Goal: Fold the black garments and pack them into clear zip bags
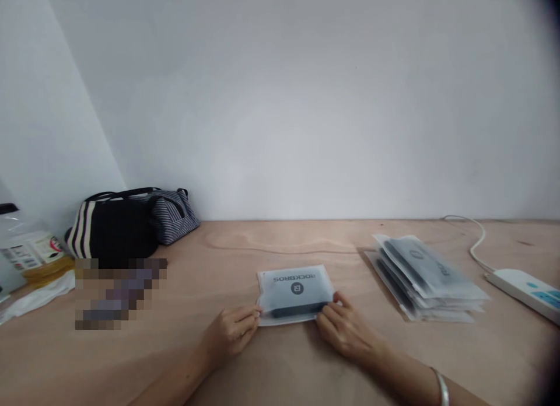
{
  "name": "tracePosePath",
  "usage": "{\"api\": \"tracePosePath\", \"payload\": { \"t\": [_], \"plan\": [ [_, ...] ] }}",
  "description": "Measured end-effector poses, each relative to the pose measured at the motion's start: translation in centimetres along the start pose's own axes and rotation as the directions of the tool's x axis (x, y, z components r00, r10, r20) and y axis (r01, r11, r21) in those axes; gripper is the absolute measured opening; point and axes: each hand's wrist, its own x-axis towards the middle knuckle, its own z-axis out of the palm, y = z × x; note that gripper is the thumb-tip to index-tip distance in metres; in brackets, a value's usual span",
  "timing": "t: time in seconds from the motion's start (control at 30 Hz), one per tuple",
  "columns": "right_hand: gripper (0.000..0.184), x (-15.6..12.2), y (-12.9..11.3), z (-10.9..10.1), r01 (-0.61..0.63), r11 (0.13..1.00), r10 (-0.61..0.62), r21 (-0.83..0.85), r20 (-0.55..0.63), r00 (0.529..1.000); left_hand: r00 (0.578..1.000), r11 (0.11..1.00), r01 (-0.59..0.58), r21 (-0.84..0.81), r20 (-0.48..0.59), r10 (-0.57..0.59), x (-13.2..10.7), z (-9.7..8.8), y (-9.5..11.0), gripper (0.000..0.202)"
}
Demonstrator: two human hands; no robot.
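Observation:
A frosted plastic pouch (293, 289) with a dark item inside and a printed logo lies flat on the wooden table (271, 359) in front of me. My left hand (230, 334) pinches its near left corner with curled fingers. My right hand (345, 330) grips the near right corner, fingers bent onto the pouch edge. A silver bangle (441, 385) circles my right wrist.
A stack of several similar pouches (426, 277) sits to the right. Beyond it lie a white power strip (525, 289) and its cable (476, 237). At the far left stand a black striped bag (126, 225), a pixelated patch (118, 292) and some packaging (30, 254). White walls rise behind.

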Motion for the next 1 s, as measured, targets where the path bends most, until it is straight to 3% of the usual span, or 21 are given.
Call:
{"api": "tracePosePath", "payload": {
  "t": [0.17, 0.23, 0.27, 0.33, 0.5, 0.6, 0.7, 0.9, 1.0],
  "plan": [
    [0.022, -3.9, 2.2, -3.1, -0.128, 0.991, 0.126, 0.036, 0.062, 0.990, 0.999, 0.998, 0.037, -0.045, 0.039, -0.036, 0.1, -0.7, 0.2, 0.020],
    [0.013, -3.7, 2.3, -4.3, -0.203, 0.974, 0.188, 0.102, 0.136, 0.973, 0.994, 0.997, 0.059, -0.042, 0.093, -0.054, 0.8, -1.5, 0.6, 0.015],
    [0.010, -3.2, 2.3, -4.8, -0.236, 0.961, 0.208, 0.146, 0.184, 0.961, 0.991, 0.997, 0.072, -0.028, 0.115, -0.069, 1.3, -1.9, 1.0, 0.024],
    [0.022, -1.6, 2.2, -5.2, -0.286, 0.932, 0.225, 0.222, 0.264, 0.938, 0.981, 0.995, 0.099, 0.008, 0.167, -0.099, 2.8, -2.2, 1.8, 0.045],
    [0.058, 2.8, 1.6, -3.1, -0.294, 0.910, 0.182, 0.292, 0.356, 0.917, 0.925, 0.981, 0.172, 0.090, 0.327, -0.192, 6.2, 0.6, 2.7, 0.046],
    [0.071, 3.7, 1.4, -1.5, -0.300, 0.895, 0.122, 0.330, 0.464, 0.877, 0.869, 0.968, 0.228, 0.105, 0.426, -0.251, 6.3, 2.6, 1.9, 0.053],
    [0.076, 3.6, 1.4, -0.7, -0.338, 0.860, 0.087, 0.381, 0.544, 0.835, 0.834, 0.961, 0.267, 0.073, 0.482, -0.269, 5.7, 3.5, 1.2, 0.055],
    [0.088, 3.4, 1.8, -0.6, -0.370, 0.820, 0.051, 0.437, 0.588, 0.807, 0.849, 0.941, 0.335, -0.040, 0.445, -0.284, 5.2, 3.5, 0.9, 0.054],
    [0.084, 3.6, 1.7, -0.9, -0.345, 0.847, 0.045, 0.405, 0.591, 0.805, 0.853, 0.883, 0.458, -0.101, 0.328, -0.406, 4.6, 3.3, 0.5, 0.049]
  ]
}}
